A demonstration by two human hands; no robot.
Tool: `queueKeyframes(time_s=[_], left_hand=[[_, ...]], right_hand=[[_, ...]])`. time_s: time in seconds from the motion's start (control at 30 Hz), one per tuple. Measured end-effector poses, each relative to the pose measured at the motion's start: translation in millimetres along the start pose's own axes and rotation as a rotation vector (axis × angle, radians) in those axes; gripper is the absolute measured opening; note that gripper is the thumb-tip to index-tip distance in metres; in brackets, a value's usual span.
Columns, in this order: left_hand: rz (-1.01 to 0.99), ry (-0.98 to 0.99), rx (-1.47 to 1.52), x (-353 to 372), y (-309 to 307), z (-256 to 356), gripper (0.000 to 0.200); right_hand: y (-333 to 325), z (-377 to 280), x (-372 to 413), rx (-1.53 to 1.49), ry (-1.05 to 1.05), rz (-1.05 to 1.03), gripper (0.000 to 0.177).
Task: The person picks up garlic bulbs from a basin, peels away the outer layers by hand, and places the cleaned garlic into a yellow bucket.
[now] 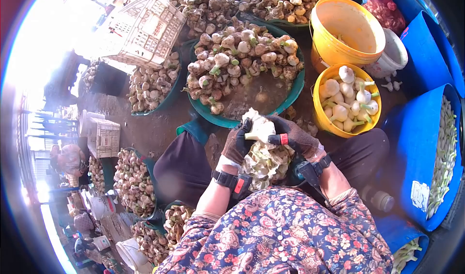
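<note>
A whitish garlic bulb [262,128] is held between both gloved hands, above the lap. My left hand [236,141], in a brown and black glove, has its fingers closed on the bulb's left side. On the other side, my right hand [293,137], gloved alike with a red band on one finger, grips the same bulb. Directly below the hands lies a heap of pale peeled skins [268,165]. Just beyond them stands a wide green tub [301,82] of soil-stained garlic bulbs [232,56]. Cleaner white bulbs [340,111] fill a yellow bucket [322,121] at the right.
Another yellow bucket [332,44] stands behind the filled one. Blue containers [404,143] line the right side. White crates [145,31] and more garlic tubs [154,196] stand at the left. Other people [70,158] sit at the far left.
</note>
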State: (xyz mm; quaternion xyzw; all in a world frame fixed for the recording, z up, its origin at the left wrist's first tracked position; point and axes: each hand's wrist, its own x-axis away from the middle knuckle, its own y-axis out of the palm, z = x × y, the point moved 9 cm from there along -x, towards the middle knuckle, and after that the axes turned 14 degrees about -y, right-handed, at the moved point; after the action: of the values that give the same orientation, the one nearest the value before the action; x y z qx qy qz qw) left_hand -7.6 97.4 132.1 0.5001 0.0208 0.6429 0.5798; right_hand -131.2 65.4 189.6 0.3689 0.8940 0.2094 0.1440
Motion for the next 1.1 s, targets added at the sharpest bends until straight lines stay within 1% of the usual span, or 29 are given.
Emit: queueKeyframes(time_s=[0.07,0.1,0.13,0.17,0.2,0.23,0.27,0.3,0.33,0.37,0.4,0.43,0.47,0.53,0.57,0.6,0.63,0.67,0.7,0.77,0.8,0.83,0.9,0.97,1.0,1.07,1.1], left_hand=[[0.004,-0.012,-0.002,0,-6,-1,0.033],[0.005,-0.020,-0.004,0,-10,-2,0.032],[0.106,0.267,-0.617,12,-3,19,0.030],[0.097,0.161,-0.380,8,-12,12,0.029],[0.087,0.059,-0.145,3,-18,3,0.028],[0.076,-0.043,0.088,-1,-20,-5,0.027],[0.063,-0.044,0.066,-3,-18,-7,0.027],[-0.045,0.076,0.020,-3,-13,0,0.028],[-0.152,0.195,-0.024,4,-3,8,0.029],[-0.226,0.199,0.062,7,0,9,0.030],[-0.301,0.199,0.148,10,4,10,0.031],[-0.338,0.084,0.362,16,13,13,0.033],[-0.246,0.132,0.207,20,4,18,0.030],[-0.059,0.220,-0.107,37,-17,27,0.023],[-0.099,0.196,-0.195,45,-10,35,0.021],[-0.141,0.177,-0.284,53,-3,42,0.020],[-0.311,0.093,-0.298,67,18,47,0.020],[-0.081,-0.217,-0.804,57,2,30,0.028],[-0.235,-0.248,-1.211,56,22,17,0.039],[-0.186,-0.214,-1.746,39,16,5,0.051],[0.043,-0.146,-2.076,24,2,12,0.055],[0.229,-0.144,-2.048,3,-17,19,0.058],[0.345,0.041,-1.589,-38,-36,41,0.060],[0.606,0.040,-1.676,-90,-68,52,0.070],[0.635,0.066,-1.674,-104,-65,55,0.073],[0.695,0.127,-1.669,-131,-55,66,0.081],[0.585,0.071,-1.699,-159,-61,60,0.092]], right_hand=[[-3,0,-4,0.036,-0.085,0.058,0.061],[-4,-12,-5,0.404,-0.222,0.030,0.061],[4,-27,-4,0.773,-0.354,0.002,0.062],[15,-38,0,1.144,-0.480,-0.029,0.063],[21,-34,1,1.218,-0.497,-0.069,0.055],[15,-26,3,1.178,-0.481,-0.021,0.050],[7,-16,3,1.139,-0.466,0.030,0.045],[-1,-5,5,1.099,-0.450,0.079,0.040],[-17,5,5,0.804,-0.304,0.266,0.028],[-32,21,7,0.478,-0.137,0.361,0.026],[-45,35,11,0.151,0.030,0.447,0.026],[-50,48,16,-0.179,0.193,0.521,0.028],[-70,84,9,-0.273,0.157,0.482,0.041],[-75,86,14,-0.590,0.204,0.466,0.041],[-67,77,13,-0.748,0.223,0.456,0.042],[-71,73,16,-0.678,0.222,0.577,0.041],[-65,66,15,-0.718,0.227,0.557,0.039],[-58,62,15,-0.760,0.235,0.534,0.038],[-52,61,12,-0.804,0.244,0.507,0.036],[-53,70,11,-0.854,0.269,0.487,0.039],[-55,73,12,-0.879,0.280,0.480,0.041],[-59,75,13,-0.849,0.288,0.490,0.041],[-68,76,14,-0.784,0.301,0.511,0.043],[-83,80,19,-0.629,0.299,0.593,0.039],[-89,82,22,-0.550,0.298,0.631,0.037],[-79,40,12,-0.688,0.112,0.661,0.038],[-75,22,9,-0.755,0.016,0.673,0.039]])
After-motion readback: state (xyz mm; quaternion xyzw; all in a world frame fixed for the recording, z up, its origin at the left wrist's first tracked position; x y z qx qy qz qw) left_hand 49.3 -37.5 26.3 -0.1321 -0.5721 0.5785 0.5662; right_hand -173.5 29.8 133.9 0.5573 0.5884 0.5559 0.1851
